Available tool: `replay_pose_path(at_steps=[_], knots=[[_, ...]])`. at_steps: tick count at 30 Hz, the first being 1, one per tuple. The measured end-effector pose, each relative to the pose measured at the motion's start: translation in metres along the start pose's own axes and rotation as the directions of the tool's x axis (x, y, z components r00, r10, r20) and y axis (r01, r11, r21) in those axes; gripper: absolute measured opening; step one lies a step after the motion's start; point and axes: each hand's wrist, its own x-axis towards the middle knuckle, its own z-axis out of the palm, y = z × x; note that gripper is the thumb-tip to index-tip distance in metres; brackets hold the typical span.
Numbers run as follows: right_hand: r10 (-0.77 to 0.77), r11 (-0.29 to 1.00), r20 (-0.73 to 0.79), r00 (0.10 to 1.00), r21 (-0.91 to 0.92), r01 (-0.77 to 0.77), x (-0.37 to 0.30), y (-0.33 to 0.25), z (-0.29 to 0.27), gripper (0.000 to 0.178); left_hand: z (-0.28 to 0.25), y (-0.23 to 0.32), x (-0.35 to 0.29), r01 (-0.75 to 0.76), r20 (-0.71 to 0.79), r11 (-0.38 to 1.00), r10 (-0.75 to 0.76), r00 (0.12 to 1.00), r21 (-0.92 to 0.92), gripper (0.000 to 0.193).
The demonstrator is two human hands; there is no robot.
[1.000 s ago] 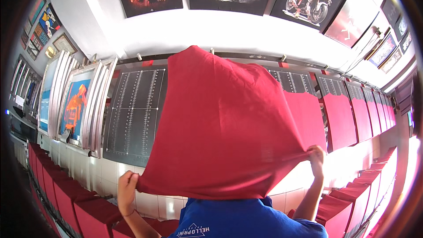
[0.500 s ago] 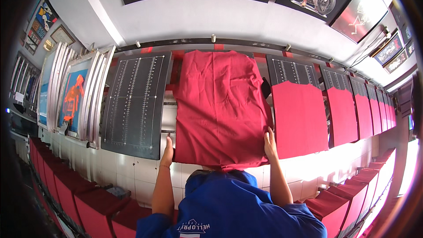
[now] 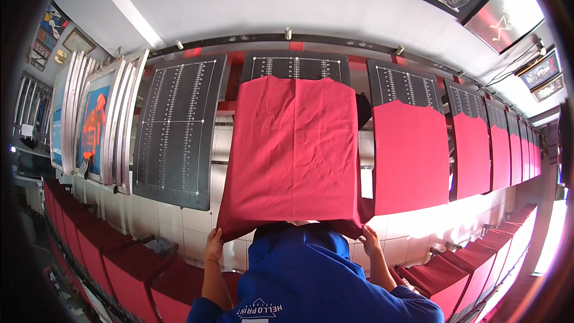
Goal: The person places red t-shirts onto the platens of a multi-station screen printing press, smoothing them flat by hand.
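A red fabric shirt panel (image 3: pixel 293 149) lies over the dark, ruler-marked printing board (image 3: pixel 299 66) in front of me, with light creases down its middle. Its near edge hangs past the board's front end. My left hand (image 3: pixel 214 244) is closed on the lower left corner of the cloth. At the lower right corner, my right hand (image 3: pixel 369 240) pinches the fabric in the same way. The cloth is pulled outward between the two hands. The board's upper end, with its white scale lines, shows beyond the panel's shaped top edge.
On the left stands a bare marked board (image 3: pixel 173 125), beside several framed screens (image 3: pixel 95 125). To the right, a row of boards carries flat red panels (image 3: pixel 411 155). Behind me, more red-covered boards (image 3: pixel 137 266) run along both sides. A dark rail (image 3: pixel 335 42) crosses behind the boards.
Both hands have moved down toward me, from the cloth's sides to its lower corners. The panel has slid nearer and lies flatter, uncovering the board's top end.
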Motion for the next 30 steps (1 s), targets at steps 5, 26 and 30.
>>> replay_pose_path(at_steps=[5,26,30], knots=[[0.145,0.971,-0.144,0.979,-0.168,-0.168,-0.011,0.042,-0.027,0.023,-0.001,-0.031,-0.014,0.177,-0.118,0.964,-0.155,0.981,0.200,0.040],[-0.095,0.991,0.107,0.990,0.107,0.083,0.166,-0.278,0.182,0.061,0.235,0.256,0.193,0.042,0.402,0.989,0.018,0.915,-0.141,0.064],[-0.250,0.968,0.118,0.961,0.048,0.246,0.159,-0.333,0.201,0.034,0.243,0.308,0.201,-0.223,0.334,0.971,0.239,0.912,-0.085,0.040]])
